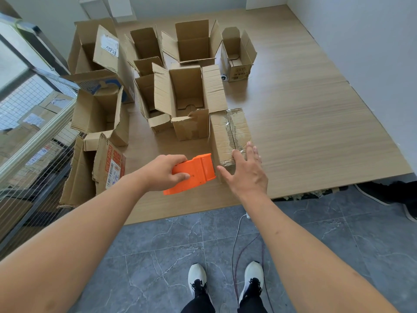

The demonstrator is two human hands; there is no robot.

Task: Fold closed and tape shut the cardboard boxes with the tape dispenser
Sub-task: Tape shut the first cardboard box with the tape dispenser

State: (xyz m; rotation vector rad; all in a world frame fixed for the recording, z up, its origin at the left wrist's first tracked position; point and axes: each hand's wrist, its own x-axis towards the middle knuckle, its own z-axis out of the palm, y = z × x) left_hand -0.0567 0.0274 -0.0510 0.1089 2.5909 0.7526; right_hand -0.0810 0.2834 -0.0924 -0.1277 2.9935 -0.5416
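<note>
A small closed cardboard box (228, 134) lies on the wooden table (304, 123), with clear tape running along its top seam. My right hand (244, 170) rests on the box's near end, fingers straight and spread over the top edge. My left hand (167, 170) grips the orange tape dispenser (194, 172), held just left of the box's near corner. Several open boxes stand behind and to the left, the nearest one (185, 98) touching the closed box.
More open boxes (97, 109) crowd the table's left side, beside a wire-mesh cage (33, 132). The right half of the table is bare wood. Below the table edge are grey floor tiles, cables (237, 245) and my shoes.
</note>
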